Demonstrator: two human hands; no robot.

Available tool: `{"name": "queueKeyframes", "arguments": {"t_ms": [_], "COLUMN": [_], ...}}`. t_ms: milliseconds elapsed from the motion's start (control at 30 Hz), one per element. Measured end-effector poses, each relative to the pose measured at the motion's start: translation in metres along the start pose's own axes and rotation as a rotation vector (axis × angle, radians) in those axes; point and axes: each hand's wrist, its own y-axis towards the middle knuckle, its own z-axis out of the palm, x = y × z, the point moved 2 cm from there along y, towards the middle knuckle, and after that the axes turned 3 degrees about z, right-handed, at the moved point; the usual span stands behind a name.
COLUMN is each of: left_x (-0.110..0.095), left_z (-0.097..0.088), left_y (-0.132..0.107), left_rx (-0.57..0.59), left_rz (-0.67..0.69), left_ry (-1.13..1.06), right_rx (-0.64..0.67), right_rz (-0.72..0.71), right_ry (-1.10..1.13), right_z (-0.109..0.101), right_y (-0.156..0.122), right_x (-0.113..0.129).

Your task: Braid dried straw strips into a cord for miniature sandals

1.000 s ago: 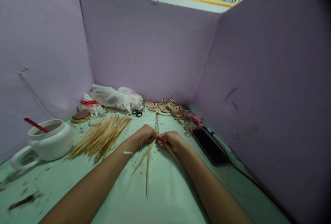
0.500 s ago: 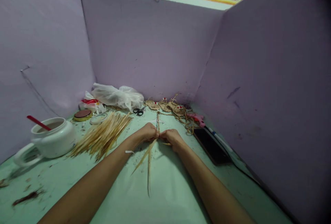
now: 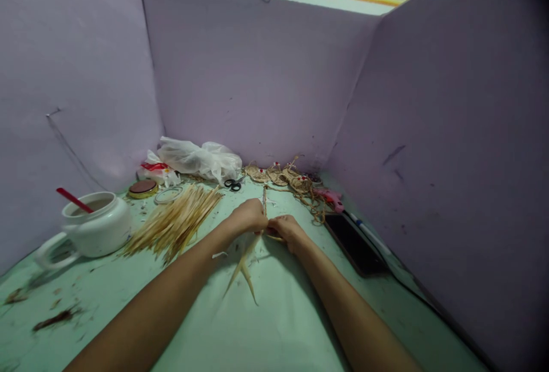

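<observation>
Head view: two bare hands on a thin straw braid (image 3: pixel 265 201), mid-counter (image 3: pixel 274 326).
L hand (image 3: pixel 250 217) & R hand (image 3: pixel 285 230) meet at the braid's near end, fingers of both pinching it; which strand each grips is too blurred to tell. Loose strands (image 3: pixel 242 265) fork below, twd the wearer. On the L: straw bundle (image 3: pixel 178 220), white mug (image 3: pixel 103 228) w/ red stick (image 3: pixel 74 200). Beyond the hands: black-handled scissors (image 3: pixel 233 185). On the R: phone (image 3: pixel 352 243), pink tool (image 3: pixel 332 198) just behind it.
</observation>
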Motion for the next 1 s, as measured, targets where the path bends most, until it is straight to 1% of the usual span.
{"name": "queueKeyframes", "arguments": {"t_ms": [67, 133, 167, 200, 233, 300, 333, 400, 467, 500, 567, 633, 700, 833, 933, 1000], "left_x": [-0.009, -0.016, -0.019, -0.020, -0.019, -0.014, -0.010, 0.000, 0.007, 0.010, 0.014, 0.017, 0.020, 0.024, 0.022, 0.019], "left_z": [0.005, 0.009, 0.010, 0.010, 0.008, 0.000, -0.005, -0.011, -0.007, -0.002, 0.009, 0.018, 0.023, 0.021, 0.019, 0.018], "left_y": [-0.007, -0.012, -0.013, -0.014, -0.014, -0.010, -0.008, -0.001, 0.006, 0.010, 0.016, 0.021, 0.024, 0.024, 0.020, 0.018], "left_rx": [-0.037, -0.105, -0.112, -0.082, -0.013, 0.141, 0.161, 0.103, 0.144, 0.194, 0.308, 0.379, 0.426, 0.418, 0.340, 0.260], "left_rz": [-0.012, 0.027, 0.056, 0.076, 0.083, 0.020, -0.031, -0.179, -0.290, -0.316, -0.321, -0.312, -0.318, -0.316, -0.285, -0.226], "left_ry": [0.051, 0.105, 0.127, 0.137, 0.123, 0.018, -0.083, -0.309, -0.478, -0.531, -0.613, -0.681, -0.717, -0.697, -0.655, -0.589], "right_rx": [0.018, 0.024, 0.027, 0.034, 0.046, 0.076, 0.089, 0.107, 0.130, 0.144, 0.175, 0.196, 0.206, 0.205, 0.162, 0.168], "right_rz": [0.001, -0.001, -0.003, -0.003, -0.004, -0.002, -0.001, -0.001, -0.002, -0.004, -0.006, -0.030, -0.076, -0.155, -0.163, -0.119], "right_ry": [0.036, 0.068, 0.080, 0.090, 0.102, 0.123, 0.131, 0.147, 0.161, 0.167, 0.178, 0.159, 0.101, -0.039, -0.088, -0.071], "right_z": [0.001, 0.000, 0.000, 0.000, -0.001, -0.002, -0.002, -0.002, -0.002, -0.002, -0.003, -0.005, -0.006, -0.009, -0.011, -0.013], "right_y": [-0.001, -0.001, -0.001, 0.000, 0.000, 0.002, 0.003, 0.003, 0.003, 0.002, 0.002, 0.003, 0.005, 0.006, 0.007, 0.007], "right_x": [-0.001, -0.002, -0.003, -0.003, -0.004, -0.005, -0.004, -0.004, -0.002, -0.002, -0.001, 0.000, 0.000, 0.003, 0.005, 0.005]}}
